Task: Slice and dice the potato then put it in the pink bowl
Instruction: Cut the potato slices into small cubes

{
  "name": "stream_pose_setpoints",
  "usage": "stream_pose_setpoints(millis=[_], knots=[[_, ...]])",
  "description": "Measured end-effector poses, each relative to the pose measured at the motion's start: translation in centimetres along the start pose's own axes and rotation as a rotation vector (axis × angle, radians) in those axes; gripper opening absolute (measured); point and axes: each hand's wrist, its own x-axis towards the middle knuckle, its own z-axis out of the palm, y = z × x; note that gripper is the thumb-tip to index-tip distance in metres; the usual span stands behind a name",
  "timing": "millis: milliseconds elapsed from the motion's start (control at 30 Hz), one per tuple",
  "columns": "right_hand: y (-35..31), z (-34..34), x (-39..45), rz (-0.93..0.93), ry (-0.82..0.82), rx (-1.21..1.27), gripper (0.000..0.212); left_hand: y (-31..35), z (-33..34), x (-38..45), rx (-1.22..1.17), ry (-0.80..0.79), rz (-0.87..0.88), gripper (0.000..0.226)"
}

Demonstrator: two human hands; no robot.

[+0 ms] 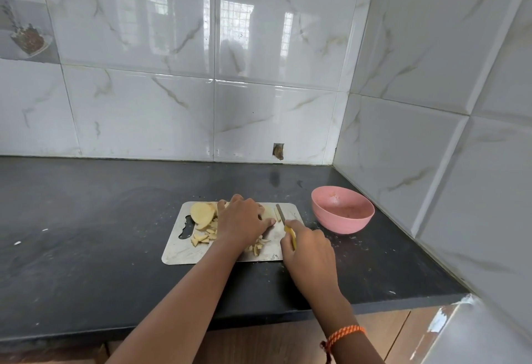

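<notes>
A steel cutting board [178, 251] lies on the black counter. Potato slices [203, 214] sit at its far left, with diced pieces [201, 239] in front of them and more dice [257, 245] near the board's middle. My left hand [241, 221] presses down on a potato slice [267, 211], fingers curled over it. My right hand [309, 254] grips a yellow-handled knife [283, 221], its blade standing just right of that slice, with a cut strip beside it. The pink bowl [342, 209] stands right of the board and holds no potato.
Tiled walls close in behind and on the right, forming a corner just past the bowl. The counter's front edge [259, 317] runs below my forearms. Small scraps are scattered on the counter around the board and bowl.
</notes>
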Motion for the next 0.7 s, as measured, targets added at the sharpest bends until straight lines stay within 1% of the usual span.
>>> stream_pose_setpoints(millis=[67,200,533,700], knots=[[-0.2,0.6,1.1,-0.007,-0.033,0.000,0.023,-0.2,0.1,0.1,-0.020,-0.013,0.002,0.053],[-0.3,1.5,2.8,-0.021,-0.062,-0.021,0.022,-0.4,0.0,0.2,-0.039,-0.027,0.005,0.054],[-0.6,2.2,3.5,-0.025,-0.123,-0.102,0.019,-0.3,-0.3,0.1,-0.096,-0.054,-0.017,0.054],[-0.9,2.0,3.6,-0.040,-0.146,-0.115,0.025,-0.3,-0.5,-0.1,-0.084,-0.069,-0.019,0.056]])
